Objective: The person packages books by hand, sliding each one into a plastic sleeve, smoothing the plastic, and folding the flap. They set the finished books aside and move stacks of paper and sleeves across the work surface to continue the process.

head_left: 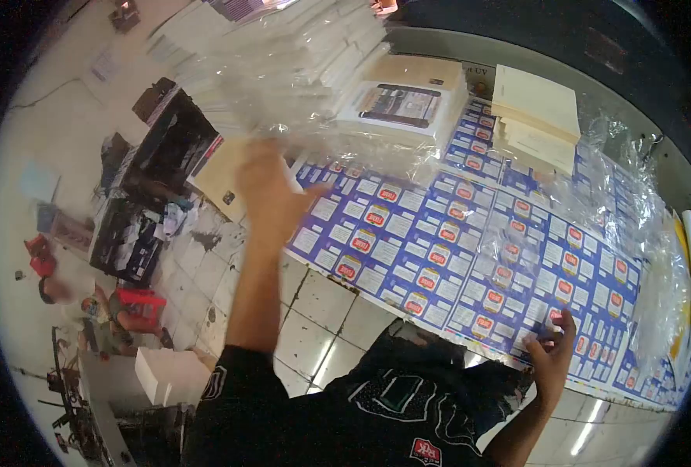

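Observation:
My left hand [271, 194] is raised over the left end of the table, beside a tan card or envelope [227, 183] and just below a tall pile of plastic-wrapped paper packs [299, 70]. It is blurred, the thumb stands apart, and whether it holds anything does not show. My right hand [552, 354] rests at the table's front edge on the blue printed sheets [439, 257], its fingers apart and curved with nothing visible between them. A stack of booklets with a dark picture on top [400, 105] lies behind the sheets.
Cream paper blocks [536, 117] stand at the back right. Crumpled clear plastic [649, 272] covers the table's right end. Black shelving [155, 171] is at the left. Farther off, a person [100, 307] is near a red stool [142, 310], and a white box [166, 373] lies lower left.

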Motion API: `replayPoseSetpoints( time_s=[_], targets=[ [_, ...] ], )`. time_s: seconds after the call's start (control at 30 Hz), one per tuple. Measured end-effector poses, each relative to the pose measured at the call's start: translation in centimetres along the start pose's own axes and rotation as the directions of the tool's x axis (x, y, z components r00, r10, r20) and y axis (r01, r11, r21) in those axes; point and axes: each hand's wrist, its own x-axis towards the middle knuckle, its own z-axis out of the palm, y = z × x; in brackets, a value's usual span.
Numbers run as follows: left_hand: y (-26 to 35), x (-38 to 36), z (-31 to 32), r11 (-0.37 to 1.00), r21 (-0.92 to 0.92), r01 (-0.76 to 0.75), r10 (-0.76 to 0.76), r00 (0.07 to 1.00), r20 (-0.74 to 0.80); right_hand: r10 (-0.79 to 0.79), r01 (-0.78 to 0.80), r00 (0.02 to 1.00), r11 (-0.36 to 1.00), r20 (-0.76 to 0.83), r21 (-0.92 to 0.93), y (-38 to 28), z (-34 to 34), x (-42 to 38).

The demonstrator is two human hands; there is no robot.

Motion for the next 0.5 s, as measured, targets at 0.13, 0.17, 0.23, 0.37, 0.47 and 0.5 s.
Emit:
replayPoseSetpoints(
  time_s=[0.13,0.17,0.23,0.37,0.47,0.5],
  targets=[
    [-9.9,-1.0,1.3,0.92,0.393,0.003,0.014,0.999,-0.041,-0.017,0.019,0.998,1.0,-0.055,0.024,1.0,-0.8,-1.2],
    [-9.7,-1.8,1.0,0.942,0.336,0.005,-0.003,1.0,-0.006,-0.031,0.034,0.996,0.999,-0.08,0.037,1.0,-0.7,-1.3],
    [-8.8,-4.2,0.5,0.96,0.28,0.005,-0.013,1.0,0.025,-0.093,0.108,0.983,0.99,-0.156,0.093,-0.6,0.5,-2.2],
    [-0.8,-11.7,-1.2,0.827,-0.536,-0.17,0.103,0.983,-0.153,-0.244,0.205,0.967,0.915,0.07,0.347,-2.5,2.5,-4.3],
    [2.6,-18.6,6.4,0.209,-0.957,0.199,0.491,0.826,0.279,-0.327,-0.032,0.888,0.659,0.324,0.752,-5.1,5.4,-5.2],
    [6.7,-19.7,6.0,-0.04,-0.977,0.211,0.706,0.698,0.122,-0.362,0.061,0.918,0.536,0.163,0.842,-3.3,6.4,-6.0]
  ],
)
